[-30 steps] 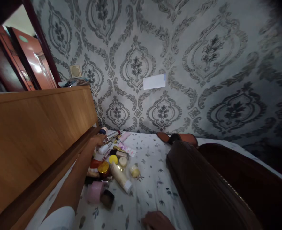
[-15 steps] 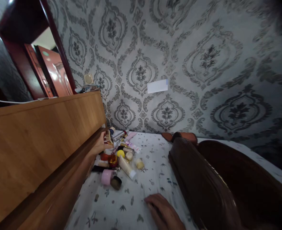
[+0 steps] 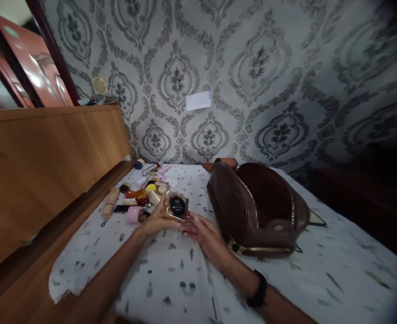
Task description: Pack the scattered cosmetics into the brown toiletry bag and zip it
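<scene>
My left hand [image 3: 156, 220] grips a square, clear-and-gold cosmetic case [image 3: 177, 206] with a round black centre, held above the sheet. The fingers of my right hand [image 3: 203, 231] are stretched toward the case, their tips at its lower right corner. Behind and left of the case lie a pink jar [image 3: 133, 215], an amber jar [image 3: 141, 197], a yellow-lidded item [image 3: 151, 187] and a cream tube [image 3: 153, 198], partly hidden by my left hand. Right of my hands sits a brown leather bag [image 3: 232, 202], unzipped, with its dark inside showing.
A wooden board [image 3: 60, 157] runs along the left of the patterned sheet [image 3: 171, 279]. A beige tube [image 3: 110, 203] lies near it. Slim cosmetics [image 3: 150, 169] lie farther back, before the papered wall [image 3: 215, 58]. A brown leather piece [image 3: 227, 162] shows behind the bag.
My left hand has brought the case from the cosmetics pile toward the middle. My right hand has moved up to meet it. The view has shifted right, showing more of the bag.
</scene>
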`<move>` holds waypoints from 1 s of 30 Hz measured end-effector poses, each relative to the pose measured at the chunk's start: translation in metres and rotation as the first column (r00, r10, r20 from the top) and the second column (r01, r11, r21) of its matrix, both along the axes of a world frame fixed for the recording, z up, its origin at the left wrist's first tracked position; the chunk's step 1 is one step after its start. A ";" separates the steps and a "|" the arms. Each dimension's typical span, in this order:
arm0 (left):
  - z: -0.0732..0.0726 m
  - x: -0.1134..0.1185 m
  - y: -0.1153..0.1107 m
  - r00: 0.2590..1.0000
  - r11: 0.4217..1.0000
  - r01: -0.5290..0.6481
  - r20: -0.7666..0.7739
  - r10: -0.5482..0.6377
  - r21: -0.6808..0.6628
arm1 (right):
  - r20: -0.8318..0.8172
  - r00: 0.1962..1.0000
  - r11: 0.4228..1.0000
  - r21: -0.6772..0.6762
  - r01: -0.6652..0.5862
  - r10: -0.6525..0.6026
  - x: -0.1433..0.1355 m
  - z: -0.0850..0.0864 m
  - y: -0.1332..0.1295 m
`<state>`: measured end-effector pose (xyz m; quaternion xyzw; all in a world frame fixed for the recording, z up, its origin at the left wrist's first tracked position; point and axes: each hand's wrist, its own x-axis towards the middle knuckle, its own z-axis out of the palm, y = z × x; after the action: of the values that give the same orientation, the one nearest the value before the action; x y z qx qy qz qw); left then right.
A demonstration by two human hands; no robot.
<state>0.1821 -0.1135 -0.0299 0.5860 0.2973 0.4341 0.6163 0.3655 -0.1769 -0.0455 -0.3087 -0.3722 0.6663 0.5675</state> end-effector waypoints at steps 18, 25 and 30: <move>-0.004 -0.001 -0.013 0.982 0.983 0.176 -0.075 -0.171 0.054 | 0.069 0.997 0.998 0.034 0.044 -0.046 0.007 -0.005 0.007; -0.003 0.001 -0.014 0.987 0.988 0.151 -0.056 -0.151 -0.018 | 0.243 0.963 0.989 0.116 0.090 -0.116 0.024 -0.013 0.000; -0.005 0.000 -0.012 0.990 0.990 0.137 -0.038 -0.139 -0.036 | 0.323 0.931 0.981 0.143 0.129 -0.169 0.034 -0.014 -0.009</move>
<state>0.1819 -0.1259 -0.0344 0.6035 0.2758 0.3734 0.6484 0.3992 -0.1860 -0.0593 -0.4099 -0.4776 0.5360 0.5627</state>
